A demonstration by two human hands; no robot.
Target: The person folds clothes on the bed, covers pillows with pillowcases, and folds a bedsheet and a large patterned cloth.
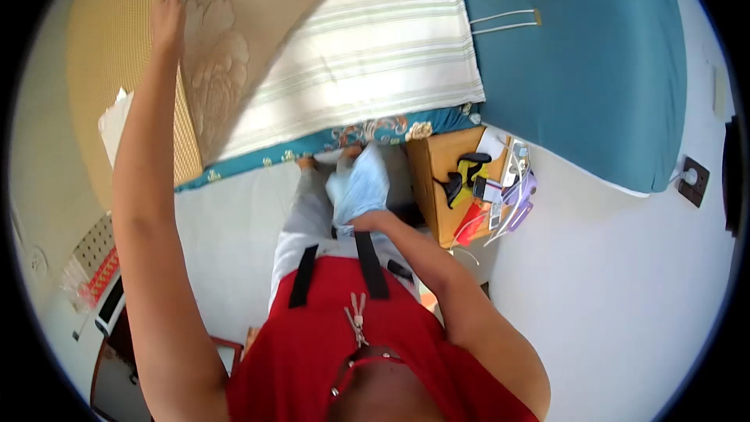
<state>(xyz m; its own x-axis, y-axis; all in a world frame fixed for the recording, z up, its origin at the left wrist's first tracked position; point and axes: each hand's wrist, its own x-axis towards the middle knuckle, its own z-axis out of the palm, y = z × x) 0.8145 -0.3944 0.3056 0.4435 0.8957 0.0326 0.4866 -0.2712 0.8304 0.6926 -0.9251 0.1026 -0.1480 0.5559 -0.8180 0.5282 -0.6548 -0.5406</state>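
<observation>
At the far left, yellow ribbed cloth (109, 23) is bordered by a beige cover (234, 16), whose upper left edge is reached by the left hand (168, 12) at full stretch. The grip there is closed, with a bunched fold being pinched. From that grip the cover is spread rightward and back toward the near side; its long axis is run lengthwise along the outstretched arm, and its lower corner is pointed nearward. By its slanting right edge the striped sheet (375, 39) is partly covered. The left hand is much the nearer to this cover.

Toward the middle, a light blue cloth (363, 184), blurred, is held in the right hand (373, 221), its grip closed around the gathered lower end. The cloth is extended forward, its long axis pointed toward the patterned teal border (305, 150); whether that border is touched cannot be told. To the right a wooden cabinet (422, 187) is seen.
</observation>
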